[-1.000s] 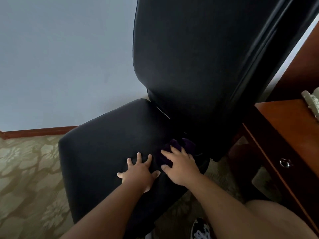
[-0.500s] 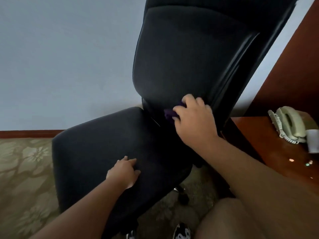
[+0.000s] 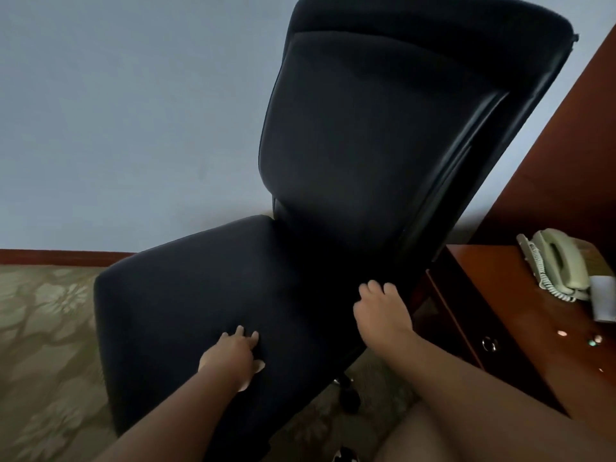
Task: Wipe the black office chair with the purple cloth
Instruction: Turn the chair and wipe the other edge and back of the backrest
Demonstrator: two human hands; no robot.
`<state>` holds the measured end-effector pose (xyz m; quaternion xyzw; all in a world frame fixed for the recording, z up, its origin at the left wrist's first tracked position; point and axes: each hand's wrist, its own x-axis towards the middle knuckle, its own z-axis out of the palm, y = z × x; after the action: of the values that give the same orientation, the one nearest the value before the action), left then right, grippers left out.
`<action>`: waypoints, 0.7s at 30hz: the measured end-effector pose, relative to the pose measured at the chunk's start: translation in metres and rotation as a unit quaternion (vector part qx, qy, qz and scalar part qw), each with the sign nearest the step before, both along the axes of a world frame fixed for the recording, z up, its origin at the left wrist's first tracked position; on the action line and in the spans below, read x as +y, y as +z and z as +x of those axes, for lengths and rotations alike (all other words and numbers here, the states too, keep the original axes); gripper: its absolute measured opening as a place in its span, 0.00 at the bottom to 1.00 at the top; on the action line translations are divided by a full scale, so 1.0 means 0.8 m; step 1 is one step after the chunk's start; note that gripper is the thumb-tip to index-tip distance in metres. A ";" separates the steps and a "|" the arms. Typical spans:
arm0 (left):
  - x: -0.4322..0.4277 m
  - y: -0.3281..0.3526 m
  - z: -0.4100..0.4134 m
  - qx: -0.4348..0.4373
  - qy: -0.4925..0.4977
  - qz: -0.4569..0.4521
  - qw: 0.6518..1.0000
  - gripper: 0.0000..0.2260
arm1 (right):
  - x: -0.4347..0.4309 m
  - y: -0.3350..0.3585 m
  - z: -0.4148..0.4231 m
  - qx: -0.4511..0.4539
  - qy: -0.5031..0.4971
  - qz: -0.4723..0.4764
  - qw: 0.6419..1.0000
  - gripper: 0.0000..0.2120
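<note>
The black office chair (image 3: 366, 135) fills the middle of the view, its tall backrest tilted and its seat (image 3: 186, 288) facing me. My left hand (image 3: 233, 355) lies flat on the front of the seat and holds nothing. My right hand (image 3: 381, 310) presses on the seat's right rear corner, just below the backrest's lower right edge, with its fingers curled. The purple cloth does not show; it is hidden under that hand.
A red-brown wooden desk (image 3: 500, 295) stands close on the right, with a beige phone (image 3: 556, 265), a white cup (image 3: 603, 298) and a drawer knob (image 3: 490, 344). Patterned carpet (image 3: 43, 328) lies left of the chair, and a blue-grey wall behind it. A chair caster (image 3: 348, 391) shows under the seat.
My right hand rose with the purple cloth from the seat's rear to the backrest's lower part, then dropped to the seat's right rear corner. My left hand stayed on the seat. The view tilted up.
</note>
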<state>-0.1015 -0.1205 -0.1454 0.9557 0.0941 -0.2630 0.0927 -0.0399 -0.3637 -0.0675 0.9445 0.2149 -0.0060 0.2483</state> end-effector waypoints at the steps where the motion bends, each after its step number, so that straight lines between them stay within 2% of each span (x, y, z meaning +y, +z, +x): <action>1: -0.002 -0.001 0.000 -0.002 -0.003 0.005 1.000 0.30 | -0.002 0.009 -0.003 -0.031 0.030 0.008 0.999 0.12; 3: -0.004 0.000 0.003 0.000 -0.011 0.019 1.000 0.30 | 0.006 0.046 -0.004 -0.132 0.128 0.061 0.981 0.15; 5: -0.007 0.003 0.005 0.010 -0.014 0.025 1.000 0.30 | 0.015 0.104 0.009 -0.274 0.192 0.161 0.929 0.16; 7: -0.008 0.004 0.005 0.013 -0.015 0.027 0.999 0.30 | 0.009 0.164 0.038 -0.366 0.155 0.221 0.891 0.11; 9: -0.008 0.001 0.004 0.009 -0.012 0.021 1.000 0.30 | -0.003 0.191 0.067 -0.395 0.058 0.239 0.885 0.10; 10: -0.007 0.000 0.004 0.004 -0.009 0.018 1.000 0.30 | -0.006 0.186 0.075 -0.391 0.027 0.229 0.891 0.11; 12: -0.007 0.001 0.002 -0.005 -0.007 0.014 1.000 0.30 | -0.004 0.141 0.071 -0.342 0.039 0.153 0.926 0.12; 14: -0.010 0.002 -0.004 -0.006 -0.009 0.014 1.000 0.30 | 0.007 0.073 0.053 -0.203 0.089 0.059 0.973 0.16; 16: -0.014 0.002 -0.008 -0.015 -0.008 0.011 1.000 0.30 | 0.021 0.025 0.044 -0.078 0.072 0.020 0.994 0.15; 18: -0.018 0.002 -0.008 -0.017 -0.005 0.010 1.000 0.30 | 0.038 0.005 0.045 -0.027 0.032 0.043 0.998 0.13; 21: -0.023 0.000 -0.002 -0.017 -0.005 0.019 1.000 0.30 | 0.064 0.000 0.050 -0.001 -0.010 0.179 0.984 0.17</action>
<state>-0.1031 -0.1388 -0.1456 0.9622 0.0925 -0.2450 0.0743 0.0000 -0.3127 -0.0674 0.9759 0.2023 0.0313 0.0755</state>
